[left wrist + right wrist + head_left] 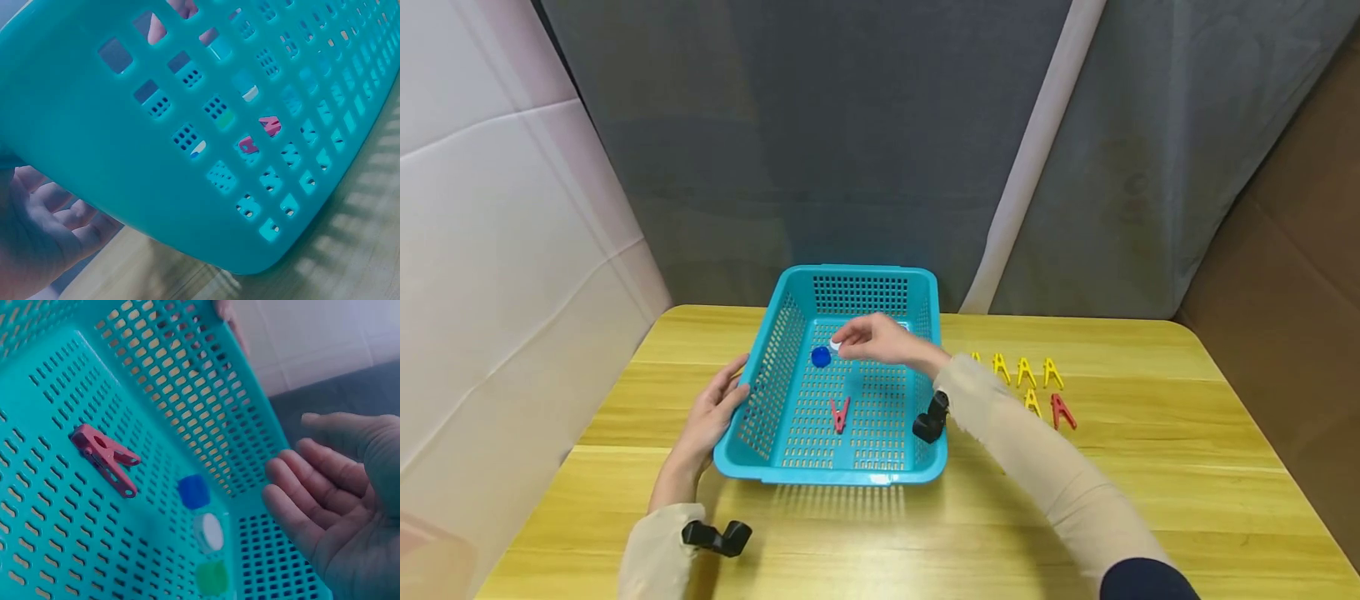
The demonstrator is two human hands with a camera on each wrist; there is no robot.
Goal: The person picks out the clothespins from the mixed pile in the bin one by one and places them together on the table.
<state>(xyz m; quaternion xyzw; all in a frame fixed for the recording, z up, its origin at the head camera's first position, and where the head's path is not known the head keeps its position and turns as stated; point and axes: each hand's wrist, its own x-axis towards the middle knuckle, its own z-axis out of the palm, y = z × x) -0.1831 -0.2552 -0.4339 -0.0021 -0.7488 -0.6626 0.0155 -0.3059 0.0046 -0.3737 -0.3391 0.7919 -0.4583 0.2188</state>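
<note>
A turquoise plastic basket [831, 477] with slotted walls stands on the table. On its left rim is my left hand [711, 417], gripping the edge with the thumb over it and fingers outside. Inside, my right hand [880, 340] hovers above the floor; in the right wrist view its fingers are loosely bent and hold nothing. Near it on the basket floor lie a blue bottle cap [194, 491], a white cap [209, 532] and a green cap [212, 577]. The hand hides the green one in the head view. A red clothespin [840, 415] lies toward the basket's front.
Right of the basket, several yellow A-shaped clips [1026, 372] stand in rows on the wooden table [1150, 500], with a red clip [1062, 411] beside them. My right forearm hides part of these rows. A grey curtain [865, 150] hangs behind the table.
</note>
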